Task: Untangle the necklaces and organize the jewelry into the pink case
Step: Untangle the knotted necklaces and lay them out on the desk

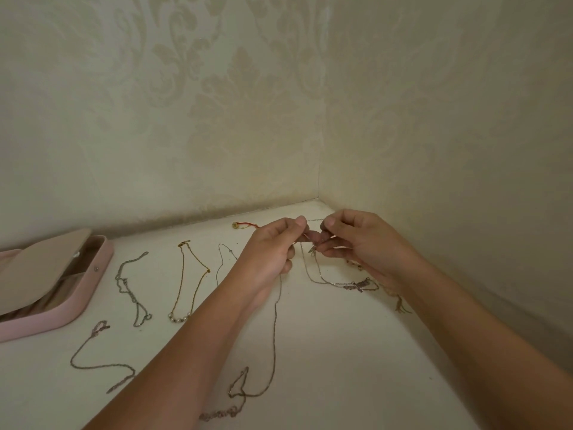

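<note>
Necklace (312, 249) between left hand (270, 250), right hand (361, 243) fingertips (300, 221)

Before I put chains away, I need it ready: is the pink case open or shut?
Open: the pink case has its beige lid lifted, interior showing.

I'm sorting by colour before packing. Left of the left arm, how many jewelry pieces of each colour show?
Silver: 3 (twisted chain, low chain, thin chain running under the left arm)
Gold: 1 (pearl chain)
Red: 1 (cord)
Total: 5
Not counted: the tangle pinched by left hand and right hand.
</note>
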{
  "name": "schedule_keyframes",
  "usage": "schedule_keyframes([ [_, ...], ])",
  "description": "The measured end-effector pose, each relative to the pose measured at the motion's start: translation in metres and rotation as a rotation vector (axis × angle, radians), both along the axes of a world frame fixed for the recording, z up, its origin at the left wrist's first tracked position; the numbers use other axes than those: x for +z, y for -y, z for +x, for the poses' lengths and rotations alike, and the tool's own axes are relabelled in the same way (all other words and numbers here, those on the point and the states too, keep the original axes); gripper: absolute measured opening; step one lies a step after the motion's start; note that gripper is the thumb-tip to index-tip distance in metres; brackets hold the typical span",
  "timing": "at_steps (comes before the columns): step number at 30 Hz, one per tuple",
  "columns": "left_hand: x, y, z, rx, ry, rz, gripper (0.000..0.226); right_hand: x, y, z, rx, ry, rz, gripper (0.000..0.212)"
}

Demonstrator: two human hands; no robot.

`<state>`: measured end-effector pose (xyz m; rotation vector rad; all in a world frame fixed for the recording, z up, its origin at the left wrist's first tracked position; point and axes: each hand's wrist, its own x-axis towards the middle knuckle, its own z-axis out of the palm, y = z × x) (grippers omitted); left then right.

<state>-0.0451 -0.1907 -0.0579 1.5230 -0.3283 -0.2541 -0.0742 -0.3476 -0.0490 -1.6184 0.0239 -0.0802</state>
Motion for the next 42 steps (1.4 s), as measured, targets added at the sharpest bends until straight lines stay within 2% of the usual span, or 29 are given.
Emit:
schedule_keyframes([
  [4, -0.002, 0.000, 0.001, -0.015, -0.020, -0.005, 0.022, 0.004, -0.001, 0.000, 0.028, 0.001, 0.279, 0.024],
  [7, 0.000, -0.002, 0.001, -0.087, -0.061, -0.038, 0.022, 0.008, 0.004, 0.001, 0.082, -0.046, 0.525, 0.018],
  [10, 0.002, -0.002, -0.002, -0.145, -0.033, -0.012, 0.028, 0.011, 0.006, -0.001, 0.123, -0.079, 0.618, 0.012],
  [13, 0.001, -0.003, -0.002, -0.126, 0.024, 0.052, 0.023, 0.012, 0.007, -0.003, 0.135, -0.084, 0.583, 0.012],
  [17, -0.001, -0.003, 0.000, -0.101, 0.057, 0.095, 0.011, 0.011, 0.008, -0.003, 0.154, -0.036, 0.374, 0.013],
  [23, -0.003, -0.001, 0.003, -0.146, -0.020, 0.024, 0.032, 0.016, 0.011, -0.006, 0.190, -0.051, 0.454, 0.026],
  [28, -0.009, 0.001, 0.006, -0.188, -0.031, -0.011, 0.026, 0.017, 0.014, -0.006, 0.251, -0.062, 0.457, 0.040],
  [33, -0.011, 0.003, 0.006, -0.300, -0.029, -0.057, 0.015, 0.016, 0.012, -0.008, 0.337, -0.066, 0.244, 0.034],
  [36, -0.009, 0.004, 0.004, -0.332, 0.010, -0.047, 0.021, 0.016, 0.011, -0.010, 0.391, -0.059, 0.149, 0.036],
  [42, 0.006, -0.002, 0.006, -0.265, -0.294, -0.514, 0.012, 0.017, 0.017, -0.011, 0.438, -0.160, 0.159, 0.046],
])
